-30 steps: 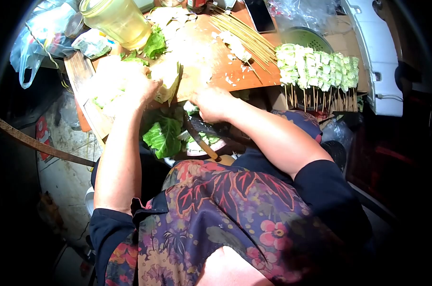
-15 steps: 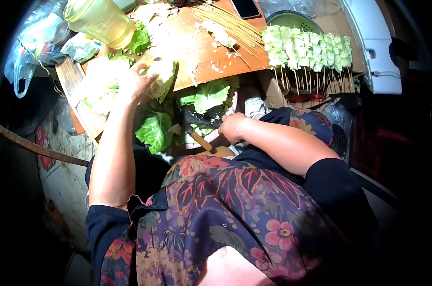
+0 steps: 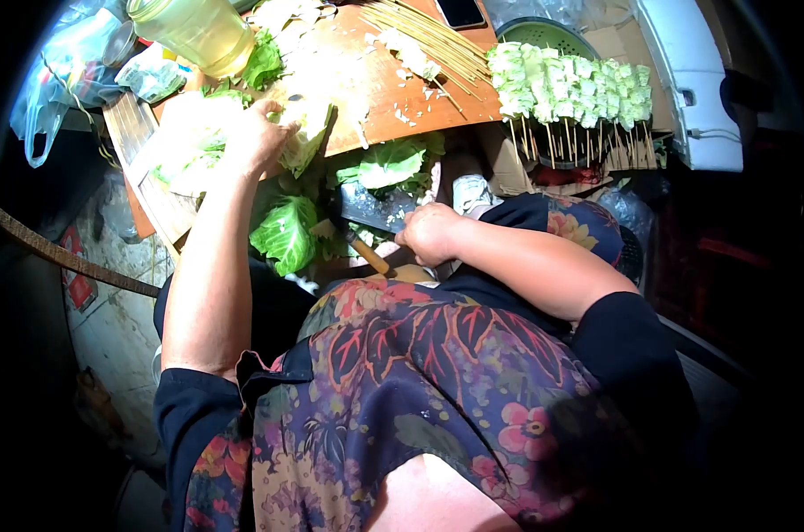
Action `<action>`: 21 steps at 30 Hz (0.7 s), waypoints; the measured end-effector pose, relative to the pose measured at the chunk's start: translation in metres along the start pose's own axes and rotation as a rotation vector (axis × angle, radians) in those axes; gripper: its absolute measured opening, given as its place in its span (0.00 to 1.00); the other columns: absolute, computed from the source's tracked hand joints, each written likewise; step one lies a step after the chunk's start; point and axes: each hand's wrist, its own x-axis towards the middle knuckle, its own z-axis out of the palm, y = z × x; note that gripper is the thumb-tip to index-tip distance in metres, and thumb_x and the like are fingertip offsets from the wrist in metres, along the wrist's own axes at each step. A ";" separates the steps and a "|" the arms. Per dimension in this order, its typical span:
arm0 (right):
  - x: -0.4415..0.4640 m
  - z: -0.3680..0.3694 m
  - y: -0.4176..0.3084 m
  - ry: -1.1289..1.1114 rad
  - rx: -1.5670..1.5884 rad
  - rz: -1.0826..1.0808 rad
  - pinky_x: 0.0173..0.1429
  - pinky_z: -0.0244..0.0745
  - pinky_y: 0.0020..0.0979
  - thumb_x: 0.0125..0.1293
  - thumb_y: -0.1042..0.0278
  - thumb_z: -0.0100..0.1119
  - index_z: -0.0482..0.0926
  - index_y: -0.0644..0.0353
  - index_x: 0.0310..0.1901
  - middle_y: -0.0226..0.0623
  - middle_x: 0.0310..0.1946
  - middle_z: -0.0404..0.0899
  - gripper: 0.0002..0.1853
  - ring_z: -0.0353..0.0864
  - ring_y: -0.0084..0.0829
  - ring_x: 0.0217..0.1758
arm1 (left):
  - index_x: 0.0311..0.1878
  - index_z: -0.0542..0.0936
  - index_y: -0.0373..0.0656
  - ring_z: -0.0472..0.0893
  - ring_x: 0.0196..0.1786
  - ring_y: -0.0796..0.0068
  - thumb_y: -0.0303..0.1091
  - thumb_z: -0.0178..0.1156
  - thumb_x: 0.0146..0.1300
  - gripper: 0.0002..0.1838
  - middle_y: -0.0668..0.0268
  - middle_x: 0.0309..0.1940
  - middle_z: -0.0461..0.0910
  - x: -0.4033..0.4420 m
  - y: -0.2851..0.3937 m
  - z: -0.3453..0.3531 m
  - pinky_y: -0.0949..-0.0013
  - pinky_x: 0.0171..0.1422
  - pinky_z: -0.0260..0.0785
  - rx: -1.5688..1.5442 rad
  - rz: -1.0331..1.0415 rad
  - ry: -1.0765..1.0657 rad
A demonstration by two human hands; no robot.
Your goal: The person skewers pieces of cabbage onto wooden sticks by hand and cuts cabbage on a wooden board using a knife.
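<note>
My left hand (image 3: pixel 262 140) is at the left part of the wooden board (image 3: pixel 424 120), thumb and finger apart, against a pale cut cabbage piece (image 3: pixel 306 137). Bright glare washes out more cabbage (image 3: pixel 185 146) to its left. Below the board's front edge, my right hand (image 3: pixel 430 233) is closed at the right end of a dark cleaver (image 3: pixel 375 209); its grip is mostly hidden. Pale flecks dot the blade, which lies over a pinkish basin with green leaves (image 3: pixel 393 165). A wooden knife handle (image 3: pixel 371 255) sticks out below the blade, beside a loose green leaf (image 3: pixel 287 234).
Cabbage skewers (image 3: pixel 570 89) lie in rows over a green colander (image 3: pixel 544 34) at the right. Bare sticks (image 3: pixel 437 46) and a phone (image 3: pixel 460 12) are at the back. A yellowish jar (image 3: pixel 194 34) and a blue plastic bag (image 3: pixel 43 102) stand at the left.
My right hand has moved from the board's edge down to the basin and closed at the cleaver, whose blade has tilted. My left hand's fingers have spread slightly. The whole view has shifted.
</note>
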 end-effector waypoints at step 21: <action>-0.055 -0.082 -0.005 1.000 0.773 0.076 0.33 0.72 0.35 0.56 0.74 0.54 0.57 0.56 0.67 0.37 0.26 0.76 0.35 0.78 0.33 0.27 | 0.53 0.80 0.45 0.83 0.46 0.59 0.41 0.65 0.56 0.21 0.50 0.40 0.83 0.022 -0.009 0.013 0.64 0.54 0.72 -0.007 0.025 -0.007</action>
